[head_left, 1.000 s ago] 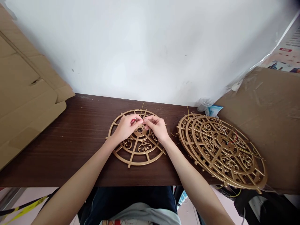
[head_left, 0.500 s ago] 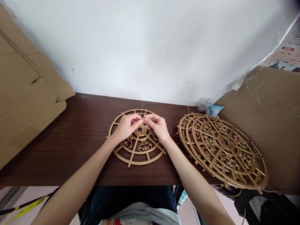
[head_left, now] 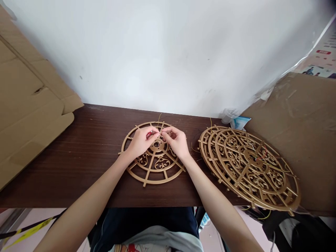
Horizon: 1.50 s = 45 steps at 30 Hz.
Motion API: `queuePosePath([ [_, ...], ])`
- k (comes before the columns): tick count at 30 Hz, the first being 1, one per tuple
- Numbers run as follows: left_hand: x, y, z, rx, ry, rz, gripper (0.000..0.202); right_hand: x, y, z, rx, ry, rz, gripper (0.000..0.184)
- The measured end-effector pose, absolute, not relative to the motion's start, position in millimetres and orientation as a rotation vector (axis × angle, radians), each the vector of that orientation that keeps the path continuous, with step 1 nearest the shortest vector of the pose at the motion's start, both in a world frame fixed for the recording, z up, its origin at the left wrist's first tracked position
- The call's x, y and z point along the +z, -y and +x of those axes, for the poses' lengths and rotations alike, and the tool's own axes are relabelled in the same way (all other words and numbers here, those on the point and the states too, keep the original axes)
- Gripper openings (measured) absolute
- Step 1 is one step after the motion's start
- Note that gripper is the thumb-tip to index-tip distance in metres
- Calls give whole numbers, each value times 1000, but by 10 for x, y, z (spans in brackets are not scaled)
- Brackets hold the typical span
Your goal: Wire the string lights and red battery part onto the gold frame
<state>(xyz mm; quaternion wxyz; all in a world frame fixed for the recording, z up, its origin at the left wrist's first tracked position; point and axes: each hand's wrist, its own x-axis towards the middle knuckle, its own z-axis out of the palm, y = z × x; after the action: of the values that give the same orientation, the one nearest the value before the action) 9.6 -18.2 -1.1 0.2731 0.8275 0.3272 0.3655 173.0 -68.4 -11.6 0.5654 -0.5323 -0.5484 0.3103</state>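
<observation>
A round gold openwork frame [head_left: 158, 182] with scrollwork lies flat on the dark brown table in front of me. Above its hub my left hand [head_left: 144, 140] and my right hand [head_left: 176, 140] meet almost fingertip to fingertip. Each is closed in a pinch, apparently on thin wire, though the fingers cover most of it. Something small and red [head_left: 149, 133] shows in the curl of my left hand; its kind cannot be made out. A thin yellow wire [head_left: 159, 119] rises past the far edge of the frame.
Several similar gold frames [head_left: 236, 182] are stacked at the right, with loose wires on top, overhanging the table's front edge. Behind them stand a clear cup [head_left: 229, 115] and a blue-white packet [head_left: 240, 123]. Cardboard [head_left: 31, 94] leans at the left, more cardboard [head_left: 304, 140] at the right.
My right hand has shifted slightly, and its fingertips are drawn closer together. My left hand stays nearly in place. The frames have not moved.
</observation>
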Motion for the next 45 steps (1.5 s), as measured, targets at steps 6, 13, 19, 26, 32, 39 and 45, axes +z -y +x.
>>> queuePosePath([
  [6, -8, 192, 106, 982, -878, 2223, 18, -75, 744, 1718, 410, 1496, -1289, 13],
  [13, -15, 185, 101, 989, -876, 2231, 19, -64, 747, 1719, 408, 1539, -1324, 12],
  [19, -2, 188, 103, 1001, -875, 2209, 17, -65, 748, 1719, 408, 1519, -1345, 11],
  [26, 102, 240, 84, 1002, -957, 2209, 16, -95, 730, 1732, 386, 1494, -1359, 13],
  [32, 45, 204, 88, 1003, -924, 2219, 19, -102, 722, 1742, 383, 1450, -1385, 13],
  [39, 40, 197, 81, 1001, -922, 2222, 17, -97, 725, 1738, 384, 1462, -1376, 13],
  [45, 16, 184, 84, 973, -922, 2225, 17, -82, 736, 1730, 407, 1479, -1357, 14],
])
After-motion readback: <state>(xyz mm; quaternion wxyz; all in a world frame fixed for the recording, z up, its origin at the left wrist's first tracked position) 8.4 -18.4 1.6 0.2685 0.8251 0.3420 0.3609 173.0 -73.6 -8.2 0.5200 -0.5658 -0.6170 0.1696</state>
